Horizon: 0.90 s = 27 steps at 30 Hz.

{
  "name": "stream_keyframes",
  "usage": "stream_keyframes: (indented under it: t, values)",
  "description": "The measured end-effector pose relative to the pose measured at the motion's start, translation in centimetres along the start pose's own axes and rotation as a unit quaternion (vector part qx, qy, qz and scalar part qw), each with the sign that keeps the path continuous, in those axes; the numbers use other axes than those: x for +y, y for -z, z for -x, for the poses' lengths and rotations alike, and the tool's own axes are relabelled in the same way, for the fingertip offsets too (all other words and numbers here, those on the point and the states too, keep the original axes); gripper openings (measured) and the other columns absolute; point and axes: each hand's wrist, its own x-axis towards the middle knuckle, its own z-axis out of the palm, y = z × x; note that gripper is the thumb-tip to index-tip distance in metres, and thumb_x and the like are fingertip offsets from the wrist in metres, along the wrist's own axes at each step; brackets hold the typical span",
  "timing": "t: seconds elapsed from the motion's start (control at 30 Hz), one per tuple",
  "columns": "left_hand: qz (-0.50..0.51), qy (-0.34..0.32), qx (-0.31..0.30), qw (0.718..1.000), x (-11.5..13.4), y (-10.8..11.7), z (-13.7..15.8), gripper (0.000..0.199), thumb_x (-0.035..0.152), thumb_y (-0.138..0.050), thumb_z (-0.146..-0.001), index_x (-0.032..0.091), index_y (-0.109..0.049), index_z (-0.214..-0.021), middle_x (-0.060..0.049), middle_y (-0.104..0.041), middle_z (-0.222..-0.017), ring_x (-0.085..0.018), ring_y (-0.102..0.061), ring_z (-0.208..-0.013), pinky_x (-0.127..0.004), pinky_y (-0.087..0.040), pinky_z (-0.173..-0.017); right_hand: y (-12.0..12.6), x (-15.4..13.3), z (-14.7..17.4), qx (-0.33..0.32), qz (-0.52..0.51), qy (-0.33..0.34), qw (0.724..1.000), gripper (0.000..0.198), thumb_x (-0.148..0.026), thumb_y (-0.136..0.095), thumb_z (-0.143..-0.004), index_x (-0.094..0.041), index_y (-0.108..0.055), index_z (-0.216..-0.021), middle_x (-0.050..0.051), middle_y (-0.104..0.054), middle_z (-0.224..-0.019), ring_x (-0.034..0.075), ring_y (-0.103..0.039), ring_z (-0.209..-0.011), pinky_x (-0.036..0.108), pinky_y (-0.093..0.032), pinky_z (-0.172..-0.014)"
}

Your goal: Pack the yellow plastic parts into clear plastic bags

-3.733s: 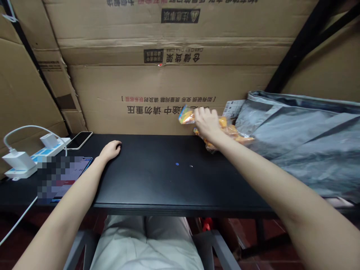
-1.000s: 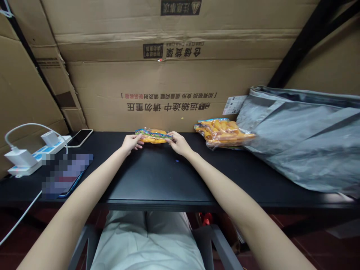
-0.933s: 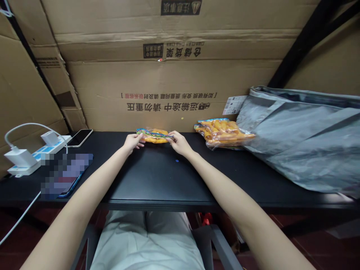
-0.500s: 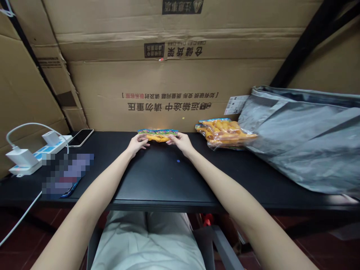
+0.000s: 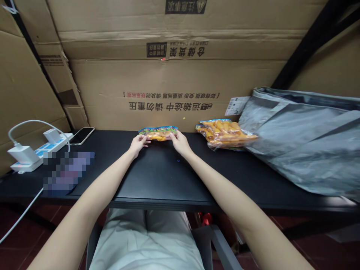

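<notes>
Between my two hands, at the back of the black table, is a small clear bag of orange pieces [image 5: 158, 136] with a colourful blue and green printed top strip. The fingers of my left hand [image 5: 138, 144] close on its left end. At its right end my right hand [image 5: 179, 142] grips with thumb and fingers. What the orange pieces are I cannot tell. Further right lie more clear bags of orange pieces [image 5: 225, 133], stacked against a grey bag and apart from my hands.
A large grey bag [image 5: 303, 138] fills the right side of the black table [image 5: 163, 180]. On the left are a power strip [image 5: 42, 152] with chargers and a white cable, a phone [image 5: 81, 135] and a blurred-out flat item [image 5: 69, 174]. Cardboard [image 5: 168, 78] walls the back.
My hands still hold the bag of orange pieces in nearly the same place. Its printed top strip now shows a little taller, and the whole view has shifted slightly.
</notes>
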Motion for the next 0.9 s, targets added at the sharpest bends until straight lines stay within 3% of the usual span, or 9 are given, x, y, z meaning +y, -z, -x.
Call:
stream_keyframes:
  t: [0.13, 0.3, 0.47, 0.6, 0.77, 0.9]
  values:
    - [0.01, -0.006, -0.021, 1.0, -0.1, 0.2, 0.1, 0.012, 0.021, -0.064, -0.08, 0.015, -0.055, -0.084, -0.003, -0.069, -0.081, -0.01, -0.067, -0.063, -0.018, -0.047, -0.055, -0.1, -0.1, 0.1, -0.007, -0.025, -0.003, 1.0, 0.034, -0.051, -0.044, -0.089, -0.02, -0.056, -0.097, 0.012, -0.07, -0.097, 0.024, -0.07, -0.077, 0.044, -0.054, -0.078]
    - [0.0, 0.003, -0.038, 0.999, -0.1, 0.3, 0.0, 0.04, 0.012, -0.073, -0.069, 0.014, -0.059, -0.106, -0.002, -0.069, -0.076, -0.011, -0.067, -0.061, -0.019, -0.048, -0.057, -0.1, -0.3, 0.0, -0.016, -0.125, -0.039, 0.991, 0.04, -0.06, -0.045, -0.085, -0.022, -0.055, -0.096, 0.009, -0.071, -0.091, 0.025, -0.07, -0.083, 0.044, -0.055, -0.077]
    - [-0.019, 0.025, -0.008, 0.999, -0.2, 0.0, -0.1, 0.01, 0.019, -0.066, -0.078, 0.01, -0.064, -0.081, -0.004, -0.068, -0.066, -0.01, -0.063, -0.055, -0.02, -0.046, -0.054, -0.2, -0.7, 0.1, -0.017, -0.157, -0.038, 0.987, 0.048, -0.067, -0.052, -0.076, -0.022, -0.057, -0.089, 0.008, -0.071, -0.088, 0.027, -0.068, -0.09, 0.045, -0.055, -0.08]
    - [-0.026, 0.003, 0.022, 0.999, -0.2, -0.2, -0.2, 0.014, 0.019, -0.063, -0.08, 0.012, -0.059, -0.069, -0.004, -0.067, -0.064, -0.009, -0.063, -0.056, -0.019, -0.046, -0.055, -0.4, -1.0, 0.2, -0.014, -0.191, -0.024, 0.981, 0.049, -0.069, -0.058, -0.07, -0.021, -0.058, -0.082, 0.007, -0.069, -0.085, 0.025, -0.068, -0.092, 0.045, -0.054, -0.085]
    - [-0.007, -0.029, 0.036, 0.999, 0.1, -0.1, -0.2, 0.014, 0.023, -0.063, -0.08, 0.013, -0.06, -0.072, -0.004, -0.068, -0.071, -0.012, -0.067, -0.069, -0.018, -0.047, -0.056, -0.7, -1.6, 0.2, -0.031, -0.176, 0.011, 0.984, 0.053, -0.072, -0.054, -0.069, -0.021, -0.058, -0.083, 0.006, -0.069, -0.094, 0.022, -0.066, -0.095, 0.042, -0.053, -0.088]
    - [0.012, -0.026, 0.035, 0.999, 0.2, -0.2, 0.0, 0.015, 0.028, -0.062, -0.081, 0.014, -0.057, -0.079, -0.006, -0.07, -0.086, -0.013, -0.068, -0.068, -0.018, -0.048, -0.054, -0.5, -1.9, 0.4, -0.035, -0.131, 0.008, 0.991, 0.055, -0.073, -0.049, -0.073, -0.022, -0.059, -0.09, 0.008, -0.067, -0.1, 0.024, -0.064, -0.1, 0.042, -0.057, -0.081]
